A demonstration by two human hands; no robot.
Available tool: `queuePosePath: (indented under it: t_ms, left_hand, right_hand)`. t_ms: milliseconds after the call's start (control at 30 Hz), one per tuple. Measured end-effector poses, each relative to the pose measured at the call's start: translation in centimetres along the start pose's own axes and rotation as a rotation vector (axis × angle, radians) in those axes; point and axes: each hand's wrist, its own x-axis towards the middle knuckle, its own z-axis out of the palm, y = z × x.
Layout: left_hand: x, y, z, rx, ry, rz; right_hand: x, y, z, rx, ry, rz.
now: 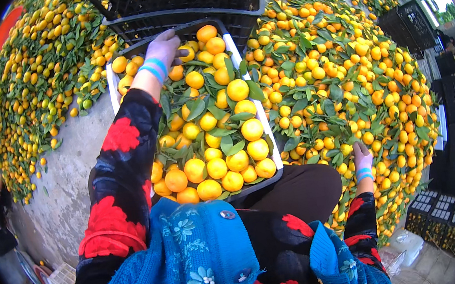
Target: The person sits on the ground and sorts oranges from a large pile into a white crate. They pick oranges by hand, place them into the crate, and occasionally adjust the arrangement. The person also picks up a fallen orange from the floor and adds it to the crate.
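Oranges [217, 168], with green leaves [196, 109] among them, lay in a dark crate [264, 123] with white side edges, set in front of the seated person. Fruit sat close-packed along the near edge; leaves filled much of the middle.

Left hand [162, 52], gloved: over the fruit toward the far left corner, fingers spread slightly, pointing to the far edge. Whether it gripped any fruit could not be told. Right hand [362, 156], gloved: at the near part of the loose heap [340, 88] beyond the crate's right edge; finger opening and contents, cannot tell.

Placement (judged): crate kept by the bent leg [301, 187] at its near right corner, probably so crate and heap both lay within arm's reach.

Room: the far edge was backed by a larger black crate [184, 17], leaving little space there. Right edge: heap close alongside. Off the left edge, grey floor [77, 143] ran toward the left heap [46, 56], the widest gap. Above the fruit nothing but the left arm crossed.
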Motion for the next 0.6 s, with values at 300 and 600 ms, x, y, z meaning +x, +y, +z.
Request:
queuePosePath:
  t_ms: [300,600]
  left_hand:
    - [-10.6,-1.3,-8.1,0.065,-0.147,-0.023]
    - [-18.2,-0.4,-4.1,0.164,-0.240,-0.053]
  right_hand:
    - [-14.8,22.0,1.5,-0.115,0.299,0.307]
    - [-7.3,19.2,-2.9,0.232,0.573,0.145]
